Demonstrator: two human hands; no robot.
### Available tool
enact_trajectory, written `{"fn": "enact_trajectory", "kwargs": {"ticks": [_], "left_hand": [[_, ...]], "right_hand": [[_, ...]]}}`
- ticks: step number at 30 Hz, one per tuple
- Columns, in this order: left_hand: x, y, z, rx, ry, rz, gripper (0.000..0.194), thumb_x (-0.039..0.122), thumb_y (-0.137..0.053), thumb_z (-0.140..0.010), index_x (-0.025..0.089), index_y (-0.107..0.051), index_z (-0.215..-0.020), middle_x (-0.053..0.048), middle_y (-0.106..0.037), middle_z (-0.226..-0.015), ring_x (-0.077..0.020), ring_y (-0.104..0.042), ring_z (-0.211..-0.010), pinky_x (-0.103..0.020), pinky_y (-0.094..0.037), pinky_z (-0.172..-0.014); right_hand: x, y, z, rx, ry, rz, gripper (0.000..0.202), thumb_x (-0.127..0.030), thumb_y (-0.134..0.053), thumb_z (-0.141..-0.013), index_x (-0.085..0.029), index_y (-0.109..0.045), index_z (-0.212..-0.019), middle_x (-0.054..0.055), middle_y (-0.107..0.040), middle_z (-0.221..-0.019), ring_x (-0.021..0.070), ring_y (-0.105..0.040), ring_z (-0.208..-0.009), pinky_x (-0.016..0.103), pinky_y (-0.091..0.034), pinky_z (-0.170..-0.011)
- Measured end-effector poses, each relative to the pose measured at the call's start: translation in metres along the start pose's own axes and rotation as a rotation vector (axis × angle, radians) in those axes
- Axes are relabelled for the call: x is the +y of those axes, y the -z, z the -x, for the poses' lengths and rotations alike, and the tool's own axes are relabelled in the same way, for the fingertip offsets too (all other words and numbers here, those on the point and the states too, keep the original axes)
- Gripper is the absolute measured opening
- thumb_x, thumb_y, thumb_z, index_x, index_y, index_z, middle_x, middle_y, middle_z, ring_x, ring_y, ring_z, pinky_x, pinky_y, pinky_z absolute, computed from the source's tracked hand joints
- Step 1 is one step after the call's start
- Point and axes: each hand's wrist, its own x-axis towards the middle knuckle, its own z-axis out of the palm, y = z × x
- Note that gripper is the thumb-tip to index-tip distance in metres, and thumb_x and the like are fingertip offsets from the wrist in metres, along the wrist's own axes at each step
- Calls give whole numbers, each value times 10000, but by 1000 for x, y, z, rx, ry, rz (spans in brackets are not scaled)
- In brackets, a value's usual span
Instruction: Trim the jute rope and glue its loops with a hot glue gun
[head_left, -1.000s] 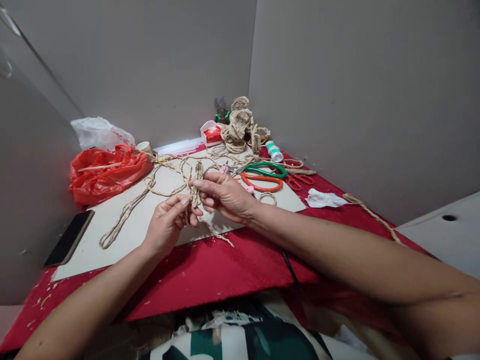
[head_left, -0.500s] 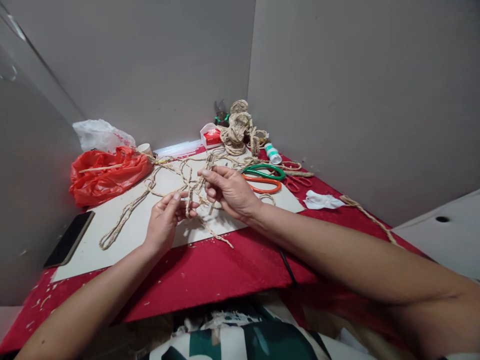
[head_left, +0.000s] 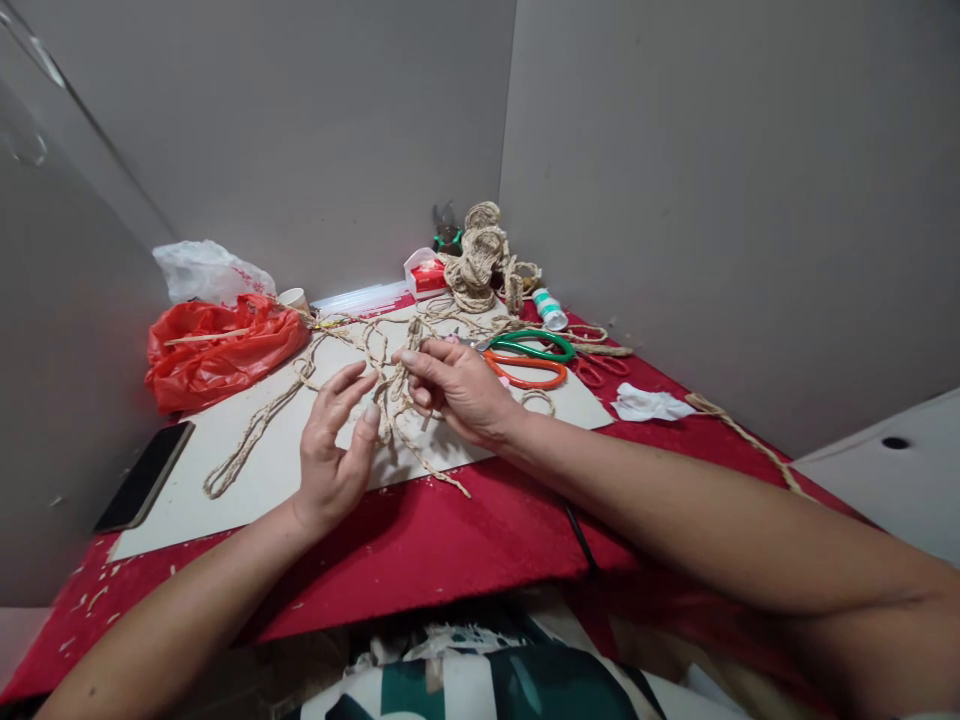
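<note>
My right hand pinches a bundle of braided straw cord above a white board. Loose ends of the cord hang below the fingers, and one trails toward the board's front edge. To the left of it my left hand is open, fingers spread and thumb up, with nothing in it. A long doubled loop of cord lies on the board's left side. Just beyond my right hand are large scissors with one green handle and one orange handle; their blades are mostly hidden.
A red plastic bag with a stick on it and a phone are at the left. At the back stand coiled cord, pliers and a green-white roll. Red scissors and crumpled tissue lie on the right.
My left hand has let go of the hanging cord strand, opened and drawn slightly to the left. The right hand keeps its pinch on the cord bundle.
</note>
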Motion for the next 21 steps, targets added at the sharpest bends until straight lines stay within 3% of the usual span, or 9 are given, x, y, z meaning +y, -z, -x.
{"fn": "enact_trajectory", "kwargs": {"ticks": [3,6,10,17,21], "left_hand": [[-2,-3,4,-31,3,-8,383,202,-580,-888,222,-589,-1270,-100,-633,-1256,-215,-590,-1151,-404,-462,-1003],[-1,-6,4,-14,214,168,370,256,-620,-871,204,-608,-1237,-83,-695,-1088,-178,-664,-937,-315,-530,-844],[8,-1,-6,-28,514,437,318,313,-667,-837,189,-635,-1127,-38,-698,-847,-150,-657,-772,-248,-513,-699],[18,8,-24,-231,868,955,348,259,-727,-762,210,-585,-1076,40,-581,-595,-69,-438,-479,-188,-367,-515],[18,4,-24,-312,967,1129,350,218,-731,-732,212,-577,-1046,64,-489,-526,-49,-314,-437,-164,-275,-465]], "right_hand": [[-1,-2,1,-2,-29,-19,353,-409,-831,-612,-147,-611,-697,-80,-515,-504,34,-440,-402,152,-329,-369],[-1,-1,1,-28,-30,1,362,-415,-826,-620,-151,-583,-668,-80,-512,-513,36,-441,-405,158,-349,-372],[-2,2,1,-63,30,79,347,-426,-800,-664,-159,-579,-665,-80,-500,-500,45,-450,-411,165,-374,-379],[-6,5,0,-117,107,206,316,-455,-742,-735,-169,-607,-715,-72,-518,-493,56,-459,-417,178,-411,-409],[-3,5,1,-147,102,195,273,-425,-716,-775,-169,-625,-745,-64,-541,-506,58,-473,-427,174,-421,-423]]}}
